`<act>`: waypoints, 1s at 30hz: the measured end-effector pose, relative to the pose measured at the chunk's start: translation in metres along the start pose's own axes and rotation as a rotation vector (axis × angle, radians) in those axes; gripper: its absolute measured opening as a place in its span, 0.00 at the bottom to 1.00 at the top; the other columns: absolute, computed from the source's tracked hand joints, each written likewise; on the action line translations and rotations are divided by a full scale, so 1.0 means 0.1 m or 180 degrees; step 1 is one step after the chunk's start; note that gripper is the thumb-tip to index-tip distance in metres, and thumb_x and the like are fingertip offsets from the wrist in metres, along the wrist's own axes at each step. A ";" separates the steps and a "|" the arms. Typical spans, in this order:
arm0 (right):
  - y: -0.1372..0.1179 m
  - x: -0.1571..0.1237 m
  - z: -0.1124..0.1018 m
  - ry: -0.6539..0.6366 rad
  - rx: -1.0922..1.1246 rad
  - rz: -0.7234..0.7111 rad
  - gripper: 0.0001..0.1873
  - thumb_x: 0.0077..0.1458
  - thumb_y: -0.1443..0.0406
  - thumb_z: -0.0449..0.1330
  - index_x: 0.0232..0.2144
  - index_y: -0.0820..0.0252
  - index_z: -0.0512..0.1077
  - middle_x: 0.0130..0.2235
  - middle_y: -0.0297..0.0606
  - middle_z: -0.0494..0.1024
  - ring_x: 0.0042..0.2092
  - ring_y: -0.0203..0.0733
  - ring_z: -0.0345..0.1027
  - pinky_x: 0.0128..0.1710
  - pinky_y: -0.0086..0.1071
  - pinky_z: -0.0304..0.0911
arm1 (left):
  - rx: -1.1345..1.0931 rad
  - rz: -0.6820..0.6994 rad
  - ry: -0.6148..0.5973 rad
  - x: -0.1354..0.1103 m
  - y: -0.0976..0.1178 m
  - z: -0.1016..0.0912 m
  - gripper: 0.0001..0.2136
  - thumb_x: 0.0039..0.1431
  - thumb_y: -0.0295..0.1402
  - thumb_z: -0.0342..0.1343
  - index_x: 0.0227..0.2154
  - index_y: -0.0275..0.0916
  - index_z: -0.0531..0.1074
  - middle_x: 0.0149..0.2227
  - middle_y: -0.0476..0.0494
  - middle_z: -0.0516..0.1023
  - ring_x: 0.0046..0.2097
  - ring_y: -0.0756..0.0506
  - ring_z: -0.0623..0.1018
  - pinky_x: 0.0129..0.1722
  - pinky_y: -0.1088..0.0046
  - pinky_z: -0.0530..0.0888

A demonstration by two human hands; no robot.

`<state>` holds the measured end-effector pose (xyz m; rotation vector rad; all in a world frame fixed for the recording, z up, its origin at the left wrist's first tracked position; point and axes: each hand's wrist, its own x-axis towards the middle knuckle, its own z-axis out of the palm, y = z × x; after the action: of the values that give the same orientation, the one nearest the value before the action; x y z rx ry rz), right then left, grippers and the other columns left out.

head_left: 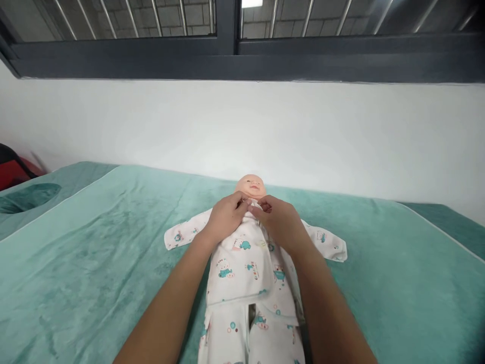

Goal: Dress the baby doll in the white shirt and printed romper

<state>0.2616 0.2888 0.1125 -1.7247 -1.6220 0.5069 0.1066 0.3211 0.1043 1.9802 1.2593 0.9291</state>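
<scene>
A baby doll lies on its back, its head toward the wall. It wears a white printed baby top with both sleeves spread to the sides, and matching trousers. My left hand and my right hand meet at the neckline under the doll's chin. The fingers of each are closed in a pinch on the top's collar edge, thumbs almost touching. The front flap lies across the chest. My fingers hide any fastening at the collar.
A green cover spreads over the bed on both sides of the doll. Behind it stands a white wall below a dark window frame. A black and red object is at the far left, near a hole in the bed.
</scene>
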 end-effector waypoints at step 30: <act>0.13 0.11 0.25 -0.0130 0.2126 -0.0230 0.10 0.48 0.63 0.62 0.36 0.57 0.74 0.31 0.30 0.75 0.32 0.36 0.66 0.34 0.30 0.61 | -0.1823 -0.0699 0.0430 -0.04 0.12 0.07 0.03 0.54 0.30 0.56 0.31 0.37 0.71 0.26 0.51 0.72 0.26 0.53 0.68 0.24 0.79 0.63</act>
<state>0.2548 0.3056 0.0883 -1.1564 -1.3241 0.9278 0.1175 0.3122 0.1088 1.3282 1.0954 1.1681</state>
